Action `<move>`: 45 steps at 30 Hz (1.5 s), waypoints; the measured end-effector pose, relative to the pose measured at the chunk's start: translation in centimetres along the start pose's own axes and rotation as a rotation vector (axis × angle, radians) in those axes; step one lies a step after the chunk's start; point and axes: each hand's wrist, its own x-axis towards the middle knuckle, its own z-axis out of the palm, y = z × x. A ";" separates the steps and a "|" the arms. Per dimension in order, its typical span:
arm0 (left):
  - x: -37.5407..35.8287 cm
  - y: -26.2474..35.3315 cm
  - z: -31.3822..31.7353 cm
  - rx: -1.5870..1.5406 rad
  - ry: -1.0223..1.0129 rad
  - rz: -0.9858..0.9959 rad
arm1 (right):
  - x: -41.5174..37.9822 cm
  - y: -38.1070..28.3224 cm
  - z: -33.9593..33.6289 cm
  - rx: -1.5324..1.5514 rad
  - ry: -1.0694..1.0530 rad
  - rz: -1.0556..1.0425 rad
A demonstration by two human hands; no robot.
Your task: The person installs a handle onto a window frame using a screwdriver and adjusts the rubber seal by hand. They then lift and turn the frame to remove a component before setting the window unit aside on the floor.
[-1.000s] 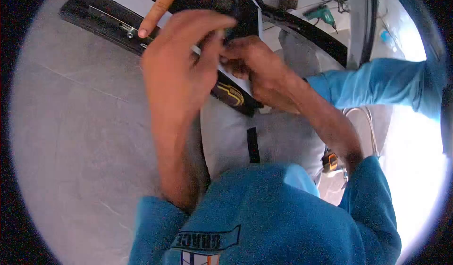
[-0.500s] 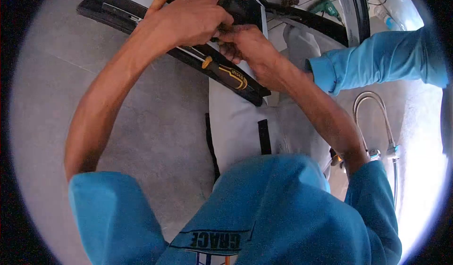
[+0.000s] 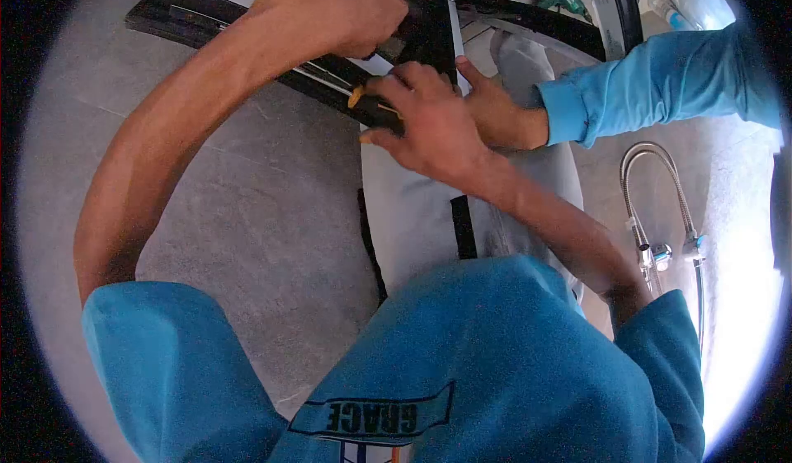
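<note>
A person's right hand (image 3: 429, 125) closes on the black-and-yellow screwdriver (image 3: 371, 107), which lies along the dark frame (image 3: 206, 19), its long axis slanting from the frame's corner down toward the wearer. The left hand (image 3: 334, 9), clenched on the frame just above the tool, is the farther of the two. A co-worker's hand (image 3: 495, 112) in a blue sleeve (image 3: 643, 79) presses beside the frame's corner, crowding the right; bare floor (image 3: 206, 199) opens left of the frame

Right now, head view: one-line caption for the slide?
Right hand grips a screwdriver against a black frame; left hand presses the frame, a co-worker's hand alongside.
</note>
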 end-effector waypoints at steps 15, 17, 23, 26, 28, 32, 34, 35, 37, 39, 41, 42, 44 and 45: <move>-0.8 -0.5 1.0 -0.170 0.083 0.070 | -4.5 0.8 -7.0 0.752 -0.788 0.387; -0.9 -0.4 1.1 -0.167 0.094 0.103 | -5.8 1.8 -8.8 0.799 -0.845 0.465; -1.3 -0.1 1.7 -0.180 0.144 -0.004 | -7.3 1.8 -8.8 1.026 -0.389 0.653; -1.3 -0.2 1.6 -0.169 0.129 0.003 | -5.9 2.0 -7.1 0.972 -0.110 0.557; -1.2 -0.2 2.2 -0.139 0.160 0.010 | -4.6 2.1 -6.2 0.956 0.062 0.519; -1.5 0.1 1.9 -0.058 0.221 0.011 | -0.7 3.7 -3.6 1.001 0.472 0.629; -1.5 0.7 1.6 -0.058 0.268 -0.064 | 0.9 4.7 -1.8 1.078 0.636 0.582; -1.5 0.7 1.2 -0.055 0.263 -0.062 | 1.3 4.9 -1.5 1.082 0.639 0.585; -1.5 0.6 0.3 -0.070 0.162 -0.046 | 2.2 4.6 -1.8 1.058 0.686 0.643; -0.7 0.7 -0.1 -0.055 0.060 -0.053 | 1.9 5.2 -2.2 1.017 0.616 0.622; -0.2 0.5 -0.3 -0.029 -0.030 -0.067 | 2.1 4.6 -1.9 1.148 0.786 0.667; -0.1 0.5 0.0 -0.011 0.000 -0.101 | 2.0 4.2 -1.3 1.150 0.789 0.664; -0.2 0.4 0.7 0.010 0.025 -0.135 | 1.6 3.5 0.3 1.237 0.716 0.707; -0.4 0.3 0.9 -0.017 0.087 -0.083 | 1.5 3.4 0.3 1.241 0.718 0.711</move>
